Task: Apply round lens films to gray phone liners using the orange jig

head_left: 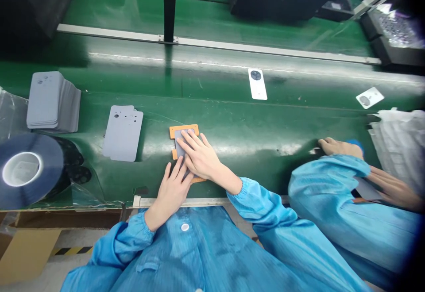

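Observation:
An orange fixture (183, 129) lies on the green work surface in front of me, with a grey plate (179, 147) set in it. My right hand (201, 157) rests flat on the plate, fingers spread. Beside it, my left hand (173, 189) touches the lower part of the plate with its fingers apart, its fingertips close to the right hand. The hands cover much of the fixture. To the left lie a few loose grey plates (122, 133), slightly fanned.
At far left stand a stack of grey plates (46, 99) and a large film roll (31, 170). Two white cards (260, 89) (371, 96) lie farther back. A co-worker's hands (341, 147) and white bags (401, 137) are at right. A metal rail (265, 49) crosses behind.

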A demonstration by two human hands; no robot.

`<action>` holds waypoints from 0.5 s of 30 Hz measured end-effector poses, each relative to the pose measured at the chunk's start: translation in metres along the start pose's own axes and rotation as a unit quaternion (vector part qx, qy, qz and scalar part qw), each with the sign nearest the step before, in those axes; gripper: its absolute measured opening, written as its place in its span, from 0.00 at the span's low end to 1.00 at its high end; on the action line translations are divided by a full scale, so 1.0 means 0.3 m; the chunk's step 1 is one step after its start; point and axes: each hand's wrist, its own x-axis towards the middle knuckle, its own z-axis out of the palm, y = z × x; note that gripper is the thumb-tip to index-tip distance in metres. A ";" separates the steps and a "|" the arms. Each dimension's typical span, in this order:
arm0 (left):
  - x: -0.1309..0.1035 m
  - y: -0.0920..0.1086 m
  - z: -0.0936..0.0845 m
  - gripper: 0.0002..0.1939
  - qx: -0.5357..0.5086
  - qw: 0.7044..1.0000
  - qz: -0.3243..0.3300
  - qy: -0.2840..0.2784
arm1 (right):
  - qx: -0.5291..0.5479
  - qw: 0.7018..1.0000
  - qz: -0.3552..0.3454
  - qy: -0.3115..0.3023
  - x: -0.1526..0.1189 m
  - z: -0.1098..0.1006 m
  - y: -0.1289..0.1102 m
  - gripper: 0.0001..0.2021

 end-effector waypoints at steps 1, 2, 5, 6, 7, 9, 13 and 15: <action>0.000 0.000 -0.001 0.24 -0.004 1.000 0.000 -0.002 | 0.003 1.000 0.005 0.001 -0.001 0.002 0.001 0.31; 0.000 0.001 -0.002 0.24 -0.008 1.000 0.000 -0.005 | 0.008 1.000 0.008 0.001 -0.002 0.003 0.002 0.30; 0.000 0.001 -0.007 0.25 -0.010 1.000 -0.001 -0.014 | 0.026 1.000 0.012 0.000 -0.003 0.006 0.008 0.30; 0.001 0.001 -0.008 0.25 -0.009 1.000 -0.002 -0.014 | 0.031 0.999 0.012 -0.001 -0.003 0.008 0.010 0.30; 0.001 0.001 -0.010 0.25 -0.008 1.000 -0.003 -0.015 | 0.035 0.999 0.013 -0.003 -0.003 0.010 0.013 0.30; 0.002 0.003 -0.012 0.26 -0.005 1.000 -0.005 -0.013 | 0.040 0.999 0.012 -0.008 -0.002 0.015 0.017 0.33; -0.001 0.005 -0.014 0.26 -0.016 1.000 -0.011 -0.005 | 0.059 0.998 0.002 -0.004 -0.008 0.022 0.026 0.37; -0.004 0.004 -0.013 0.27 -0.038 0.999 -0.017 -0.002 | 0.079 0.996 0.021 0.024 -0.026 0.028 0.025 0.35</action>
